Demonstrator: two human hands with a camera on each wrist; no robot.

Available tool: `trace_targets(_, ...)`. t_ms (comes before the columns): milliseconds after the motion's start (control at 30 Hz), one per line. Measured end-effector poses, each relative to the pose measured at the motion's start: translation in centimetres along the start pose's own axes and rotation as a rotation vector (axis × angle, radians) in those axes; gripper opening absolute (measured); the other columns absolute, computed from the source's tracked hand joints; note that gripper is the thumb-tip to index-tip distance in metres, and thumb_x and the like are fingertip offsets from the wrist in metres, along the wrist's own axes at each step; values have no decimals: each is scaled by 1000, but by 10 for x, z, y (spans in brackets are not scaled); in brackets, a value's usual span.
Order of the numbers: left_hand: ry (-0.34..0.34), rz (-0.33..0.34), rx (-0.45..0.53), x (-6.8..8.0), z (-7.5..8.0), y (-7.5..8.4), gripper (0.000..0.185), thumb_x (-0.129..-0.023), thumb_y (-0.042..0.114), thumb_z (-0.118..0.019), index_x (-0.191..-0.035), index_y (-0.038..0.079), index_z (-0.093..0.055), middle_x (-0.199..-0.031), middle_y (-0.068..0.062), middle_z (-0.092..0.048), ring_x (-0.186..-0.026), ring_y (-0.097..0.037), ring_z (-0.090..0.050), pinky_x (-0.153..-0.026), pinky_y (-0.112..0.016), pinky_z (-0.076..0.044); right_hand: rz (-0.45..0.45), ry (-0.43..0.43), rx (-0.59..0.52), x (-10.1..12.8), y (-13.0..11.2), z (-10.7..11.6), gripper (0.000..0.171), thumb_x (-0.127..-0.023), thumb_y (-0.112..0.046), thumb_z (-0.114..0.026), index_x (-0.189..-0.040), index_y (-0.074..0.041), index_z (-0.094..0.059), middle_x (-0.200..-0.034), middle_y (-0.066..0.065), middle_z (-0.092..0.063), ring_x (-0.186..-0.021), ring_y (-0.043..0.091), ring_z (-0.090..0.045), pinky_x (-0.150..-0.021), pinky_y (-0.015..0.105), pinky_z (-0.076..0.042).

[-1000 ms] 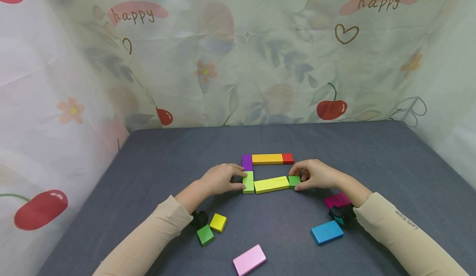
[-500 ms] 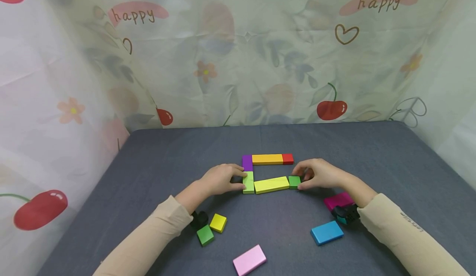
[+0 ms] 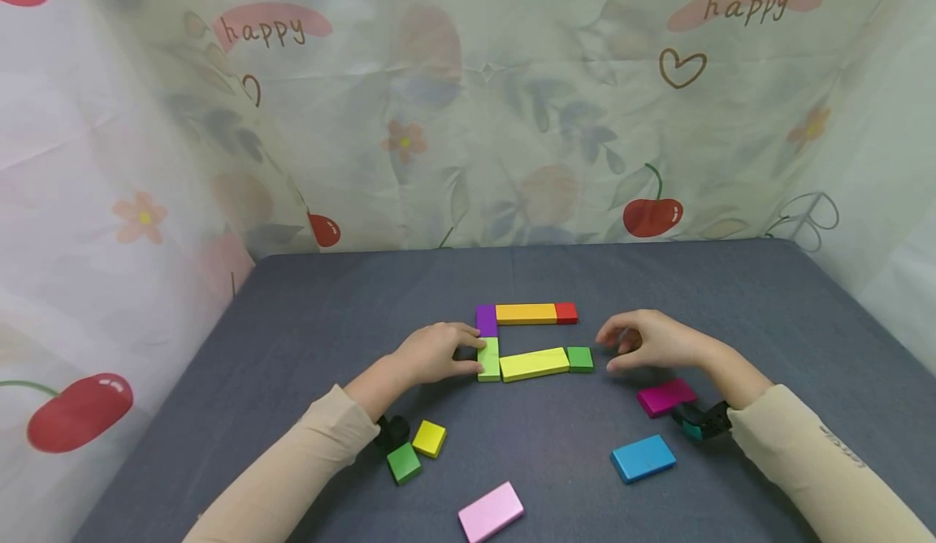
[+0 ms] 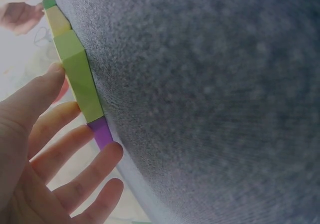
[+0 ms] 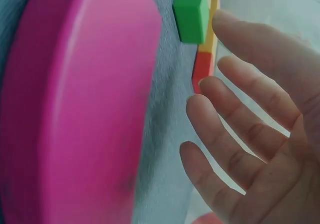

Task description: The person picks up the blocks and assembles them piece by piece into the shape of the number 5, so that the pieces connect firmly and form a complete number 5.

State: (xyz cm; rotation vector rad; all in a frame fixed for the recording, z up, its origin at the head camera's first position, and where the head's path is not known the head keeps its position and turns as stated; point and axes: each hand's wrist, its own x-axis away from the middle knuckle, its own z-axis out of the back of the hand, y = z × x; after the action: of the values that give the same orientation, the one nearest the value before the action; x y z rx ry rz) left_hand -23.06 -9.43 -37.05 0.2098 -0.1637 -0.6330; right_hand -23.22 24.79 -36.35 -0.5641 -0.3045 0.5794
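In the head view, my left hand [image 3: 437,353] rests its thumb and fingertips at the left side of a light green block [image 3: 488,361]. Its fingers are extended and spread in the left wrist view, right at the block's edge. That block meets a purple block [image 3: 486,320] behind it and a long yellow block [image 3: 535,364] on its right. A small green block [image 3: 581,359] stands at the yellow block's right end. Just right of it, apart from it, my right hand [image 3: 651,340] hovers with loosely bent fingers and nothing between them.
An orange block [image 3: 526,314] and a red block [image 3: 566,313] continue the row from the purple one. Nearer lie a magenta block [image 3: 666,397], a blue block [image 3: 643,458], a pink block [image 3: 491,512], a yellow square block [image 3: 429,438] and a green square block [image 3: 404,463].
My right hand has let go of the small green block and moved away to the right. The left hand and the block layout stay practically the same.
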Motion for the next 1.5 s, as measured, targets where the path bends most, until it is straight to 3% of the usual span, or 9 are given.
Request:
trace_targets(633,-1,0,-2,-1,-1,0,45,-86,39,-64,-124,14,-62,-131,-4,-58,-125,-22,-52,-105,-42,-42,-34,-72,-101,36,30,19,39,-79,-28,-73,-108,-4,-63,-108,11,-64,-85,4,-59,-74,20,-51)
trace_targets(900,3,-8,-3,-1,-1,0,44,-86,38,-65,-123,14,-63,-131,-4,-59,-125,-23,-53,-104,-42,-43,35,-82,-109,49,41,21,36,-81,-25,-72,-108,-3,-63,-106,10,-64,-89,5,-60,-76,19,-52)
trace_targets(1167,10,-8,-16,-1,-1,0,45,-86,39,-65,-123,14,-63,-131,-4,-59,-124,-23,-53,-104,-42,-42,-31,-113,-122,55,44,22,41,-78,-27,-75,-110,-6,-62,-111,11,-63,-91,0,-56,-79,18,-49)
trace_targets(1500,1,2,-7,-1,0,0,45,-86,39,-65,-124,14,-63,-131,-4,-59,-125,-23,-52,-105,-43,-42,-21,-131,-141,57,47,19,40,-77,-26,-75,-110,-7,-62,-111,9,-63,-93,-1,-54,-80,17,-47)
